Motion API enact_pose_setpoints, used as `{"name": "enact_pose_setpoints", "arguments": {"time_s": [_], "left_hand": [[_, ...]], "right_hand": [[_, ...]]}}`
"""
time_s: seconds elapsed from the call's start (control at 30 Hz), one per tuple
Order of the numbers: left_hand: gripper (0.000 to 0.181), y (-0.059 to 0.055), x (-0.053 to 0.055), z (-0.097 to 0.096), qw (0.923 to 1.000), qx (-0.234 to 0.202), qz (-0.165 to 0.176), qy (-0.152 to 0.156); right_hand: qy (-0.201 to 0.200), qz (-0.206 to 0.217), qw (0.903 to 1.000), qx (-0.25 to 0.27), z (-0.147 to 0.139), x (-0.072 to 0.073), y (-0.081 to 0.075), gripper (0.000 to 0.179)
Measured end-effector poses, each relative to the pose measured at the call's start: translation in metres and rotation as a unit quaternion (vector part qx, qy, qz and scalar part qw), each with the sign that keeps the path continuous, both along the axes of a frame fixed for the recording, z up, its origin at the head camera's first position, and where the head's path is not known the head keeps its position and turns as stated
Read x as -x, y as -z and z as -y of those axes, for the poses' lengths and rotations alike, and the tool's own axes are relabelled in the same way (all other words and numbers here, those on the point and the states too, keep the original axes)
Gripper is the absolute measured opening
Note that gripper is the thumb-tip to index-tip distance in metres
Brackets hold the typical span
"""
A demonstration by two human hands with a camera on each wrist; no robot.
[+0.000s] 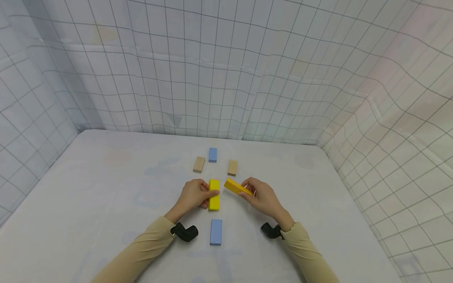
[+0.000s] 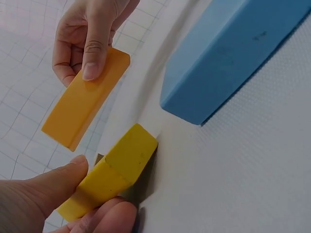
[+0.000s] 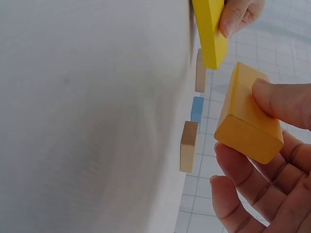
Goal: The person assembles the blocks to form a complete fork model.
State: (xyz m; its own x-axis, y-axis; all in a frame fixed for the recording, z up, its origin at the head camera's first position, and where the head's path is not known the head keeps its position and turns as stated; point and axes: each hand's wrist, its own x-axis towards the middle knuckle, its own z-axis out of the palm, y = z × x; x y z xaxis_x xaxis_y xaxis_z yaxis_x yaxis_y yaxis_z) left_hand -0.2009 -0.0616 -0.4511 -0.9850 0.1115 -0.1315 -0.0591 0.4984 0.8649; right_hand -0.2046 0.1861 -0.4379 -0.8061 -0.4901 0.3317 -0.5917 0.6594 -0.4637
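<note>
My left hand (image 1: 194,193) grips a bright yellow block (image 1: 214,200) between thumb and fingers, its long side pointing away from me. An orange-yellow block (image 1: 236,187) is pinched in my right hand (image 1: 262,196), tilted and held just right of the yellow one, with a gap between them. In the left wrist view the orange-yellow block (image 2: 90,99) hangs above the table beside the yellow block (image 2: 114,170). From the right wrist, the thumb lies on one face of the orange-yellow block (image 3: 250,119) and the fingers curl beneath it.
Nearer me lies a blue block (image 1: 216,232) on the white-covered table (image 1: 106,177). Beyond the hands are a second blue block (image 1: 212,155), a plain wooden block (image 1: 199,164) to its left and another wooden block (image 1: 232,168) to its right. Grid-patterned curtains (image 1: 212,78) surround the table.
</note>
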Motion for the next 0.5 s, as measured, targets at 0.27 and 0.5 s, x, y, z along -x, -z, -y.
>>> {"name": "enact_pose_setpoints", "arguments": {"time_s": [0.27,0.5], "left_hand": [[0.037,0.0026,0.0003,0.0007,0.9997,0.025,0.005,0.0],[0.043,0.0027,0.0013,0.0006,0.9992,0.037,0.012,0.0]], "right_hand": [[0.0,0.003,1.0,-0.003,0.0001,-0.0004,0.0015,0.024],[-0.005,0.001,1.0,-0.001,0.0002,-0.0001,0.0025,0.023]]}}
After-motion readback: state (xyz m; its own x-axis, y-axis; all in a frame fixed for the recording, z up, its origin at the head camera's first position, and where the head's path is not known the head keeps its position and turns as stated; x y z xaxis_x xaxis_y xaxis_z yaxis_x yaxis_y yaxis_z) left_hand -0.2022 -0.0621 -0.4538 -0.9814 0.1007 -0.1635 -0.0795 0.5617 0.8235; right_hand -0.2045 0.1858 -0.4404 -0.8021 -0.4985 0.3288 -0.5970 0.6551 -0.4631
